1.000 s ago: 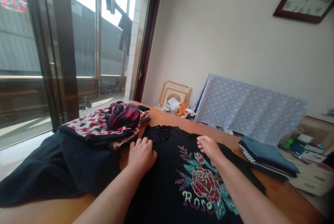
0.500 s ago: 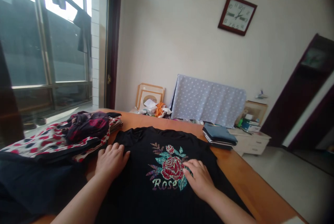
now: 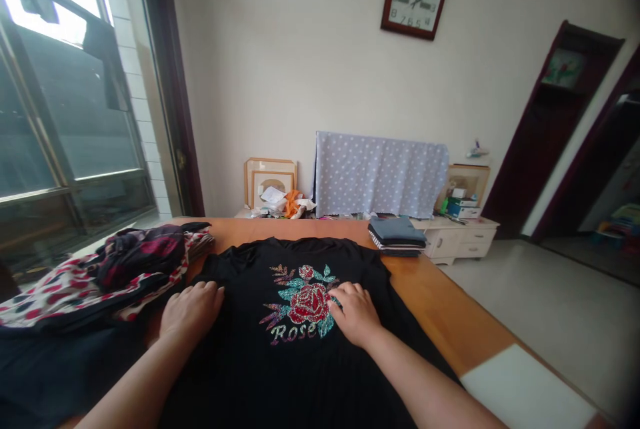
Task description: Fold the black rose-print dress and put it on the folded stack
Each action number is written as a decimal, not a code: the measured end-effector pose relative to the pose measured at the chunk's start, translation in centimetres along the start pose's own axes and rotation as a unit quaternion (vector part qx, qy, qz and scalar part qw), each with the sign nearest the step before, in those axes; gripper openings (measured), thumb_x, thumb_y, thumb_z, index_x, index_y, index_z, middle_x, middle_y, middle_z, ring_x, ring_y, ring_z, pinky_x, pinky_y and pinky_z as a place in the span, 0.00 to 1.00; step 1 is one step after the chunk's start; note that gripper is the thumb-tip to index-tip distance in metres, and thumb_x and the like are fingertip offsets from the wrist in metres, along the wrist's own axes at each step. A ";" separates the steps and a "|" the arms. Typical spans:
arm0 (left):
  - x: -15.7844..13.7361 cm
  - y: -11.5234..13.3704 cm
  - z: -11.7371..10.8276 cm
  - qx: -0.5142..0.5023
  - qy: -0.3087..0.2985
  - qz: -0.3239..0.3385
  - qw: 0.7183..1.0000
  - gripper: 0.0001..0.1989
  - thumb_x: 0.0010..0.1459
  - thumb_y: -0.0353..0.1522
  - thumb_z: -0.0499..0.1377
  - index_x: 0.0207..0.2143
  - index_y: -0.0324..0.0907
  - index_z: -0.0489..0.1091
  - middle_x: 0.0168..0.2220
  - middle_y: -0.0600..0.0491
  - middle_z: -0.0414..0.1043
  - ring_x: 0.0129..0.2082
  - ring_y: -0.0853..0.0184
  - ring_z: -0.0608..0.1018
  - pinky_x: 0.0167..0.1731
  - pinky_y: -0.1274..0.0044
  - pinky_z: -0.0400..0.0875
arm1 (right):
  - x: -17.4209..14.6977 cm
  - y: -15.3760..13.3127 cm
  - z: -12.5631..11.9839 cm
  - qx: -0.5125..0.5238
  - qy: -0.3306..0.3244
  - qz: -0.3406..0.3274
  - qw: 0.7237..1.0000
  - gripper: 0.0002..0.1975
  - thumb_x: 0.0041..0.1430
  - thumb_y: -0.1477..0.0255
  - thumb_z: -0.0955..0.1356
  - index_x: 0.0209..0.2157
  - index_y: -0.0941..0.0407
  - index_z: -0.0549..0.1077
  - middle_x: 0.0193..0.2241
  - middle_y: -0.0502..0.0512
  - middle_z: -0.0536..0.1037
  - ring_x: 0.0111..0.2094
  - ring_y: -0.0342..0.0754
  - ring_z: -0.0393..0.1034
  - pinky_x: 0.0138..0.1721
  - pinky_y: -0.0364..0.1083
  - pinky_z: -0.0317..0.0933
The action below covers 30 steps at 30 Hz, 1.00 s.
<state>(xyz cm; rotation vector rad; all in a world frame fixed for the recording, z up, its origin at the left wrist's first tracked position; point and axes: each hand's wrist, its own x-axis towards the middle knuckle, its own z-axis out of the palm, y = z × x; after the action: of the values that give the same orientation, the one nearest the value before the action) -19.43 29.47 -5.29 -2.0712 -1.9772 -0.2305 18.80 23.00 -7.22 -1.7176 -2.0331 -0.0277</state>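
A black T-shirt [image 3: 260,375] lies spread flat before me, collar end away from me. Its chest bears a sparkling red rose print [image 3: 309,303] with teal leaves and the word "Rose". My left hand [image 3: 193,309] rests on the shirt's left side, thumb apart from the bent fingers. Over the right edge of the print lies my right hand [image 3: 355,314], palm down with thumb and fingers apart. Neither hand visibly grips the cloth.
Rumpled clothes with red and dark spots [image 3: 65,289] are heaped at the left. A folded clothes stack [image 3: 397,237] sits at the far right of the wooden table [image 3: 425,295]. A pale sheet [image 3: 525,389] covers the near right corner. Beyond stands a cloth-draped object [image 3: 380,175].
My view has turned to the right, so the scene sits further left and more of the pale sheet shows. Both hands keep about the same places on the shirt.
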 end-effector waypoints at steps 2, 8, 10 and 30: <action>0.0 -0.3 0.1 0.002 -0.001 0.001 1.000 0.25 0.67 0.47 0.40 0.38 0.43 0.71 0.40 0.45 0.74 0.43 0.54 0.77 0.38 0.68 0.63 | 0.0 0.1 0.0 0.000 -0.001 0.000 1.000 0.15 0.67 0.59 0.62 0.48 0.44 0.76 0.47 0.53 0.75 0.48 0.52 0.63 0.48 0.49 0.52; -0.9 -1.3 -0.1 0.009 -0.011 0.020 1.000 0.25 0.67 0.49 0.41 0.39 0.44 0.70 0.41 0.46 0.72 0.44 0.55 0.75 0.38 0.69 0.63 | -0.1 0.2 0.0 -0.001 -0.009 0.001 1.000 0.15 0.67 0.59 0.61 0.48 0.45 0.76 0.47 0.54 0.74 0.48 0.52 0.63 0.49 0.49 0.51; -1.3 -1.6 -0.3 0.011 -0.012 0.023 1.000 0.25 0.66 0.49 0.41 0.40 0.44 0.70 0.42 0.47 0.71 0.45 0.55 0.74 0.39 0.69 0.63 | -0.1 0.3 0.0 -0.005 -0.014 0.001 1.000 0.16 0.67 0.59 0.61 0.48 0.45 0.76 0.48 0.54 0.74 0.48 0.52 0.62 0.49 0.49 0.51; -2.5 15.1 -3.0 -0.182 -0.030 0.119 0.976 0.20 0.69 0.39 0.42 0.48 0.47 0.72 0.49 0.48 0.73 0.48 0.62 0.76 0.50 0.69 0.65 | 1.1 3.5 1.4 0.197 0.022 0.067 0.978 0.16 0.62 0.67 0.64 0.49 0.52 0.77 0.48 0.56 0.78 0.51 0.52 0.69 0.55 0.49 0.59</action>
<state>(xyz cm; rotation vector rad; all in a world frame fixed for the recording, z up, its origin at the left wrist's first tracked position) -4.34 25.67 -4.45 -2.5457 -1.8012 -0.5204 21.45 25.19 -9.09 -1.5778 -1.7425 0.3535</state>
